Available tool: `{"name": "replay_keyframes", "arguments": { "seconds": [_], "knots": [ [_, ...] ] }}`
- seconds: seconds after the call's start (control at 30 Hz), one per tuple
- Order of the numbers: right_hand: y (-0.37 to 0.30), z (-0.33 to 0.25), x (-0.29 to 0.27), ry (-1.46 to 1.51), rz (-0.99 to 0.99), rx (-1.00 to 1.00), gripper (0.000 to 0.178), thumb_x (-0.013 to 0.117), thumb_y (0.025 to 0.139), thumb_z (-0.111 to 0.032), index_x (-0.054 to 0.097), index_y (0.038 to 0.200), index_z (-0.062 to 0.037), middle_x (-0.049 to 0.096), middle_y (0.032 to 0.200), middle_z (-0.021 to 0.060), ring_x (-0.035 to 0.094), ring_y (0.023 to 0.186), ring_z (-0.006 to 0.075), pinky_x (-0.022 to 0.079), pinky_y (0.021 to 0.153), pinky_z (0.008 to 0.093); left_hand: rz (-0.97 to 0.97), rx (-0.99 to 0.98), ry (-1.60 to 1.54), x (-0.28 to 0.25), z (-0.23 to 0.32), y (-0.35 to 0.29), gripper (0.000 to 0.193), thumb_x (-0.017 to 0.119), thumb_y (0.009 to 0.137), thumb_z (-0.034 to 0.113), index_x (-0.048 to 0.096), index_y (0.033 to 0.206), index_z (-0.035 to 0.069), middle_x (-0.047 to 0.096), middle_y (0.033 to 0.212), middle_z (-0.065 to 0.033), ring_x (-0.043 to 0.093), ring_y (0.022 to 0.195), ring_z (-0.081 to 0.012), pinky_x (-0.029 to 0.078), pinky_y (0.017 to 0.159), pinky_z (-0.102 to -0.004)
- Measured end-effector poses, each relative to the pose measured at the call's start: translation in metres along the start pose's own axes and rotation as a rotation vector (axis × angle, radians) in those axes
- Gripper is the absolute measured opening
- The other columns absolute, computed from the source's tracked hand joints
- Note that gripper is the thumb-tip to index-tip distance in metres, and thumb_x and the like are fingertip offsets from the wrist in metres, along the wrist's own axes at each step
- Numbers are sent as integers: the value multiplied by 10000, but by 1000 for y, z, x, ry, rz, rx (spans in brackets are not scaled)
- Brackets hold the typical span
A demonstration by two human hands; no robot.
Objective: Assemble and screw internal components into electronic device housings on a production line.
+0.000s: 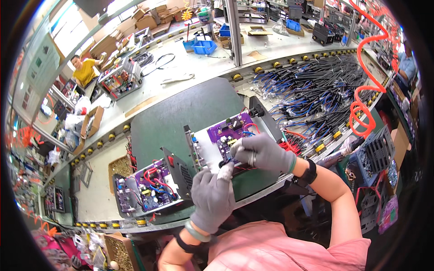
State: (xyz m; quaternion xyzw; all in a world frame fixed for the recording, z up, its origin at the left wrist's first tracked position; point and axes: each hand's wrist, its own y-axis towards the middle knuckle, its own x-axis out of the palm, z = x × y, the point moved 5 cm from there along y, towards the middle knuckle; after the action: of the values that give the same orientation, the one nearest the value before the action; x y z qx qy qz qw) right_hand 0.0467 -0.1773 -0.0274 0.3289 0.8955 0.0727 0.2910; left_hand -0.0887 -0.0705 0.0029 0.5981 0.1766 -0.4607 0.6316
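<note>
Gloved left hand [212, 194] and right hand [264, 152], fingers narrow, any hold unclear, by a purple circuit board [218, 134] near the green counter [158, 118]'s front edge.

At centre, the right hand [262, 152] hid part of the purple board [219, 134]; anything between its fingertips and those of the left hand [211, 196] was too small to identify. The lower edge cut off the shirt [289, 248]; the top edge cut off the red hose [377, 32]. Details of the upper-left notice [38, 63] were illegible.
</note>
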Motion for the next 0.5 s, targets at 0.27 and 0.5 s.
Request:
{"name": "replay_keyframes", "arguments": {
  "seconds": [0.27,0.5],
  "knots": [
    [16,1,-5,142,-89,244,181,610,947,-138,693,993,16,635,750,13,545,686,46,479,623,231,-468,-58,351,94,-2,-23,434,602,821,139,618,1253,107,622,678,-6,623,558,-207,438,561,-386],
    [16,2,-2,117,-83,239,169,623,940,-123,705,1008,7,642,762,12,551,663,35,481,607,220,-554,-13,486,93,-9,-38,179,634,851,197,645,1022,146,620,637,-19,633,553,-227,435,528,-393]
  ]
}}
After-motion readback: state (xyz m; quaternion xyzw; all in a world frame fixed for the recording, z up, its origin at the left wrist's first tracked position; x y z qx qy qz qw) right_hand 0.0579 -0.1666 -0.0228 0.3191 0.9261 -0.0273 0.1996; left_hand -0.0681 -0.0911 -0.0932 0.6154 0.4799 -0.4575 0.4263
